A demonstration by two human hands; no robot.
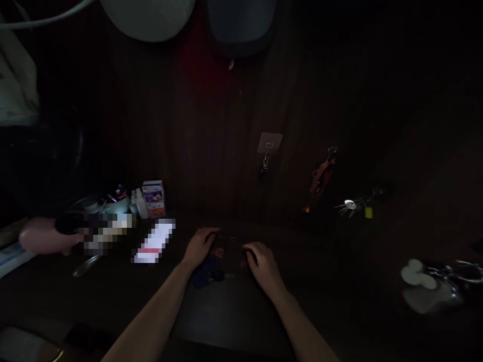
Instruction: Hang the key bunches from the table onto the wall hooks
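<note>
Both forearms reach up from the bottom edge; my left hand (199, 245) and right hand (263, 261) rest on a small dark object with red patches (226, 254) on the dark counter (234, 311), centre frame. Too dim to tell either grip's closure. Silver keys (352, 206) lie right.

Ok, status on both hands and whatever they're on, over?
Left hand and right hand both resting on a small dark bundle on the table. Too dim to identify it or tell the grip. Keys off to the right, well apart.
</note>
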